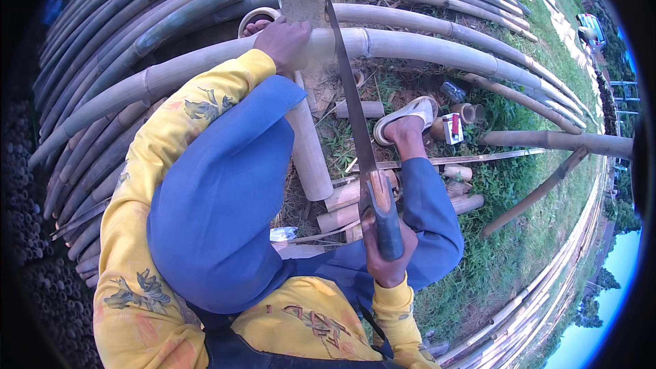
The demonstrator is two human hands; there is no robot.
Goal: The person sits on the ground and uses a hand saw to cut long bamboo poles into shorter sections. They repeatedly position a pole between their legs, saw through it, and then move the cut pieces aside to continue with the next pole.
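A long pale bamboo pole (437,51) lies crosswise before me. My left hand (283,42) is closed around it, fingertips curling over its far side beside a round, hollow bamboo end (258,19). My right hand (389,253) grips the dark handle of a handsaw (355,116), its wooden part showing at the blade's base. The long blade points away from me and crosses the pole just right of my left hand. Whether its teeth have entered the bamboo, I cannot tell. My bent left knee rises close to the pole, below my left forearm.
Many bamboo poles (198,7) are stacked at far left, with more (437,0) at far right. Short cut pieces (311,157) lie between my legs. Near my sandalled right foot stands a small white-and-red box (452,128). A propped pole (557,140) stands to the right over grass.
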